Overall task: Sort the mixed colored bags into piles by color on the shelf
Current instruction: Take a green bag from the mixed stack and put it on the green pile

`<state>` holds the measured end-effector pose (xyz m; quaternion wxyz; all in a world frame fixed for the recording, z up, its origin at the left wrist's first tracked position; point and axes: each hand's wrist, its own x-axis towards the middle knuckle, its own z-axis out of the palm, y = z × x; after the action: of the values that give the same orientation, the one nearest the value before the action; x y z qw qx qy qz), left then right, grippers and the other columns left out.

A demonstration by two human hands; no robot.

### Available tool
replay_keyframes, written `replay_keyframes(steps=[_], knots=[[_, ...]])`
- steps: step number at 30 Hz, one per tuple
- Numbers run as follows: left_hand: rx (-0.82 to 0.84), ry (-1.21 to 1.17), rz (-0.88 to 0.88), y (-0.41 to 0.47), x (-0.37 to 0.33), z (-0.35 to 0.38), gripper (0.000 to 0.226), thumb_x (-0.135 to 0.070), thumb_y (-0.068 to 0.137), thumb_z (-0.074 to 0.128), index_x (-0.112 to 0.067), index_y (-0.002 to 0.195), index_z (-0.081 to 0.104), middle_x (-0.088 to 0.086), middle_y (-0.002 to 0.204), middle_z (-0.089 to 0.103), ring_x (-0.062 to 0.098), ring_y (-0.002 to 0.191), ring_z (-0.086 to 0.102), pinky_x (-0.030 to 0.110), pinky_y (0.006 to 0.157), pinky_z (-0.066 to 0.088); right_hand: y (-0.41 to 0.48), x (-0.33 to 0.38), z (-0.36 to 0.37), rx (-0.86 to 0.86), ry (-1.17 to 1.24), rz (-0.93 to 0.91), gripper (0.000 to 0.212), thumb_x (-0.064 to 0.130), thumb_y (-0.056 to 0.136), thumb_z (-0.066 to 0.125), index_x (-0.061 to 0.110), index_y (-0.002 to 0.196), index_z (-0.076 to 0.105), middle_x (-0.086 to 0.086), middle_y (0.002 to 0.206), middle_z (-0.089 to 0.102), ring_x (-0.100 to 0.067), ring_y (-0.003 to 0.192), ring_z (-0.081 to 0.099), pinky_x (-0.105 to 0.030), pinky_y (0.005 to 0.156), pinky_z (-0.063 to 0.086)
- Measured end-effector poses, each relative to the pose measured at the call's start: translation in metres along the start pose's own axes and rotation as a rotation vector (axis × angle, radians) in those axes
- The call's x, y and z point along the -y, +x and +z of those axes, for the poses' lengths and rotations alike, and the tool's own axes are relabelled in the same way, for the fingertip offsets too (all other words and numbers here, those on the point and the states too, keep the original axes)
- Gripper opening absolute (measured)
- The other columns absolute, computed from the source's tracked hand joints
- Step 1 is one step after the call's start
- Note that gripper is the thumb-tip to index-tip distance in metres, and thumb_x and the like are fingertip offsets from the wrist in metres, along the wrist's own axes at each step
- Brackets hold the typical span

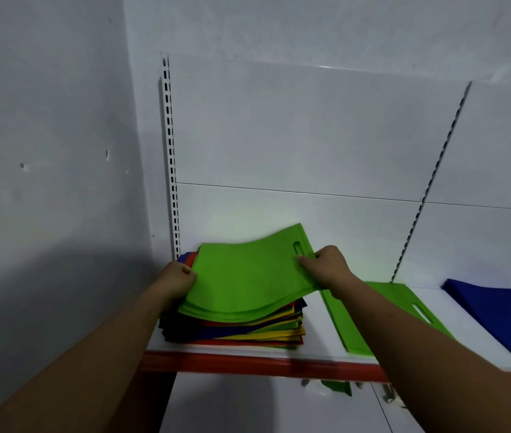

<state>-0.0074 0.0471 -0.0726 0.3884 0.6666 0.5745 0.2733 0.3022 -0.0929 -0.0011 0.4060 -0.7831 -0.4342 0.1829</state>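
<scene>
As my left hand [179, 276] and right hand [329, 265], apart, grip green bags [248, 276] above the mixed stack [232, 332]
White shelf [316, 329], red front edge [248, 364], white back panel [310, 135]; green pile [404, 304] and blue pile [497, 314] lie at the right

This looks to me like a shop, or the stock corner of one. The fixture is typical store shelving: a white slotted upright [169, 157] and a second upright [432, 182] hold plain white back panels [294, 126]. The white shelf [316, 323] carries a red front edge [248, 364]. On it lie goods in quantity: a mixed stack of bags [232, 332], a green pile [354, 335] and a blue pile [504, 317]. The green bags [248, 276] on top have a punched handle slot, like shop carrier bags. A bare painted wall [44, 120] stands at the left.
</scene>
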Motion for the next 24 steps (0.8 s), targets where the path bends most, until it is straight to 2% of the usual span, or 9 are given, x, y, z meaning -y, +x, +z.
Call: replay_keyframes(steps=[3,5,7,10,13,18,21,24], knots=[[0.076,-0.050,-0.041,-0.014,-0.012,0.002,0.026,-0.032,0.096,0.063,-0.008,0.091,0.071,0.022,0.096,0.071,0.033,0.092,0.070,0.046,0.087,0.056,0.000,0.001,0.002,-0.001,-0.040,-0.009,0.036,0.031,0.090,0.070,0.007,0.067,0.054,-0.010,0.065,0.051,-0.026,0.061,0.055,-0.023,0.045,0.037],[0.096,-0.028,-0.022,-0.019,-0.018,0.003,0.023,-0.026,0.097,0.064,-0.005,0.090,0.067,0.017,0.096,0.069,0.031,0.092,0.068,0.045,0.089,0.055,0.001,0.003,0.002,0.012,-0.064,-0.016,0.036,0.032,0.093,0.066,0.007,0.070,0.054,-0.009,0.066,0.051,-0.026,0.062,0.054,-0.023,0.045,0.036],[0.049,0.013,0.007,-0.020,-0.022,0.002,0.011,-0.017,0.096,0.063,-0.010,0.087,0.064,0.017,0.100,0.068,0.031,0.094,0.066,0.042,0.089,0.054,0.003,0.007,0.001,0.027,-0.081,-0.023,0.035,0.033,0.095,0.064,0.004,0.076,0.057,-0.011,0.071,0.053,-0.027,0.063,0.056,-0.024,0.043,0.039],[-0.051,0.026,0.033,-0.017,-0.025,-0.006,0.005,-0.010,0.093,0.062,-0.014,0.090,0.064,0.016,0.103,0.068,0.028,0.090,0.063,0.037,0.083,0.051,0.006,0.013,-0.001,0.014,-0.120,-0.044,0.038,0.035,0.095,0.063,-0.002,0.085,0.061,-0.014,0.076,0.057,-0.030,0.061,0.060,-0.027,0.040,0.044],[-0.109,-0.039,0.033,-0.014,-0.030,-0.016,0.012,-0.009,0.091,0.064,-0.015,0.102,0.064,0.014,0.107,0.066,0.029,0.097,0.063,0.034,0.083,0.050,0.009,0.020,-0.004,0.002,-0.123,-0.069,0.040,0.035,0.095,0.062,-0.004,0.087,0.062,-0.014,0.074,0.060,-0.034,0.057,0.063,-0.033,0.042,0.049],[-0.143,-0.170,0.000,-0.012,-0.044,-0.026,0.013,-0.005,0.092,0.064,-0.019,0.091,0.064,0.013,0.101,0.065,0.031,0.097,0.064,0.041,0.093,0.053,0.014,0.027,-0.005,-0.004,-0.037,-0.067,0.038,0.035,0.095,0.062,0.006,0.076,0.048,-0.009,0.063,0.046,-0.023,0.042,0.047,-0.025,0.040,0.035],[-0.146,-0.177,-0.001,-0.013,-0.043,-0.026,0.018,-0.005,0.092,0.065,-0.020,0.082,0.064,0.014,0.098,0.065,0.031,0.095,0.065,0.042,0.094,0.053,0.017,0.024,-0.002,0.017,0.078,-0.017,0.038,0.032,0.095,0.063,0.011,0.075,0.038,-0.005,0.065,0.034,-0.016,0.044,0.034,-0.021,0.040,0.027],[-0.149,-0.166,0.016,-0.015,-0.038,-0.024,0.018,-0.006,0.092,0.065,-0.020,0.082,0.064,0.015,0.100,0.066,0.031,0.095,0.065,0.040,0.093,0.052,0.016,0.022,0.000,0.068,0.203,0.038,0.038,0.028,0.097,0.062,0.012,0.075,0.036,-0.004,0.064,0.030,-0.013,0.045,0.028,-0.022,0.044,0.023]])
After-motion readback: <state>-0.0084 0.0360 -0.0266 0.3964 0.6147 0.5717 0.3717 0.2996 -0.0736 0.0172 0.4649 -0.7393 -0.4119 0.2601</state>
